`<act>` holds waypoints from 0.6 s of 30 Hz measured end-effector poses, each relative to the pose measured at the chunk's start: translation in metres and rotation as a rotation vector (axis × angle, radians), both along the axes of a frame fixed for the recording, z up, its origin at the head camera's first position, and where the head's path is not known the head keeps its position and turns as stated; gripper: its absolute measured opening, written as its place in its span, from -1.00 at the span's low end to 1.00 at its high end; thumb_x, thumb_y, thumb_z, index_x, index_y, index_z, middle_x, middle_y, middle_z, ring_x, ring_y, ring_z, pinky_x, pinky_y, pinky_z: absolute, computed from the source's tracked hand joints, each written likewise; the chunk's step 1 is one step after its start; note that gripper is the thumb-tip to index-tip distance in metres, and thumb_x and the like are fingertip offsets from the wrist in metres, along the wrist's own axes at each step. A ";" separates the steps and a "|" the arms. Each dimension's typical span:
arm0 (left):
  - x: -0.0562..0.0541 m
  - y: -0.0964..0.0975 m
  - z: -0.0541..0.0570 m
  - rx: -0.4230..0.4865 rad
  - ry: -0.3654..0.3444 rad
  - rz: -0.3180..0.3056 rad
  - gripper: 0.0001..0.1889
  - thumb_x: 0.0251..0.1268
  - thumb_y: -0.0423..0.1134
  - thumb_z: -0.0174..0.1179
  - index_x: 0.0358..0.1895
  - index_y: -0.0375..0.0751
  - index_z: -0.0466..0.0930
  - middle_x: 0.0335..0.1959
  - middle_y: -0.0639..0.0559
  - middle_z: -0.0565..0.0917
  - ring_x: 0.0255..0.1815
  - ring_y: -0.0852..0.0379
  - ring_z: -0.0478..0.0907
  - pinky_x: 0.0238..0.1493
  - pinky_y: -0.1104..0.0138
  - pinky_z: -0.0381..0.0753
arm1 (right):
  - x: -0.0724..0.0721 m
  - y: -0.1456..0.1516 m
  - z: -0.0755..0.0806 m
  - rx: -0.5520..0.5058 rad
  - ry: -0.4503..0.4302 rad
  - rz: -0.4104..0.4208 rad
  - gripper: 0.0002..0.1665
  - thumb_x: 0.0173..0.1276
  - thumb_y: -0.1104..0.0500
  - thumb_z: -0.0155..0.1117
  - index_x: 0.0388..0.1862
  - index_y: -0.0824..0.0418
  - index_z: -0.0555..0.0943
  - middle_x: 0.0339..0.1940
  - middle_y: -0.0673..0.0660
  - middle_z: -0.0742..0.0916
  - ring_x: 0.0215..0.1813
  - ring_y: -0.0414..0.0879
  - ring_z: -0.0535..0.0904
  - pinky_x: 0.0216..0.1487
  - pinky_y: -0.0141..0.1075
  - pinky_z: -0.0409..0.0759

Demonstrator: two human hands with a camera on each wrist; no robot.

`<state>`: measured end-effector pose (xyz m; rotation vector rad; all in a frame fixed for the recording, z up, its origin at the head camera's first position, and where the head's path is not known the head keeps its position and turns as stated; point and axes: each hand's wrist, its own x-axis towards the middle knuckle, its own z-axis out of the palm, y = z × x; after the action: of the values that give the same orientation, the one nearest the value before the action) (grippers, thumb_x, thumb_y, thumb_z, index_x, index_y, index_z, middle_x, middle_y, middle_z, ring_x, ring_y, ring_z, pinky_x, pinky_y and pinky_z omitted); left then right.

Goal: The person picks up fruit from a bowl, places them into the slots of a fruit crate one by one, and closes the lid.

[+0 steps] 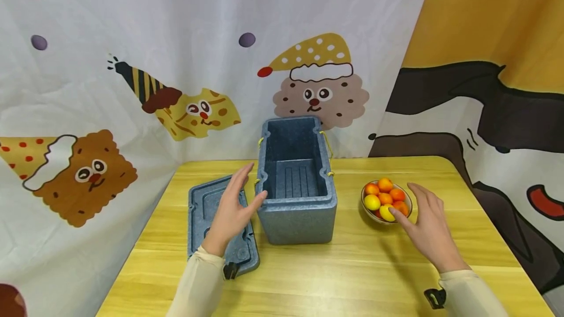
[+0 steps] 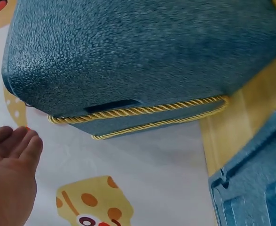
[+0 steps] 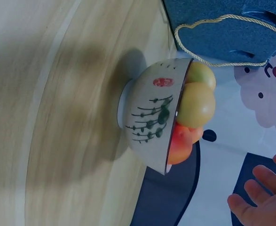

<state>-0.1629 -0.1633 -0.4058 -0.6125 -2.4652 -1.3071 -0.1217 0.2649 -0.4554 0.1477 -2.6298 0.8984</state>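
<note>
A blue-grey foam box [image 1: 299, 224] with its top uncovered stands at the middle of the table, its inside bare in the head view. Yellow rope handles [image 2: 142, 111] run along its sides. My left hand [image 1: 229, 216] hovers at the box's left near corner, thumb and fingers spread, holding nothing. To the right, a white bowl [image 3: 147, 113] painted with green leaves holds several small orange and yellow fruits [image 1: 385, 199]. Beside this bowl is my right hand [image 1: 429, 231], fingers parted and nothing in them; its thumb overlaps the fruit in the head view.
The box's lid [image 1: 198, 219] lies on the table left of the box, partly behind my left forearm. Under everything is a yellow wood-grain table [image 1: 352, 278]. A cartoon-printed curtain [image 1: 185, 28] hangs along the table's back and sides.
</note>
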 end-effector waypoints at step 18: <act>-0.031 0.014 -0.010 -0.080 -0.203 0.045 -0.15 0.39 0.23 0.09 0.58 -0.10 0.02 0.55 -0.06 0.09 0.49 -0.06 0.11 0.38 -0.01 0.19 | -0.007 0.000 -0.014 -0.020 -0.146 0.018 -0.07 0.42 -0.14 0.25 0.49 0.42 0.16 0.37 0.50 0.25 0.35 0.46 0.07 0.13 0.42 0.19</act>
<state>-0.1938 -0.1498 -0.4155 -0.4605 -2.6882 -1.3176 -0.1290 0.2645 -0.4690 0.1041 -2.7565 0.9751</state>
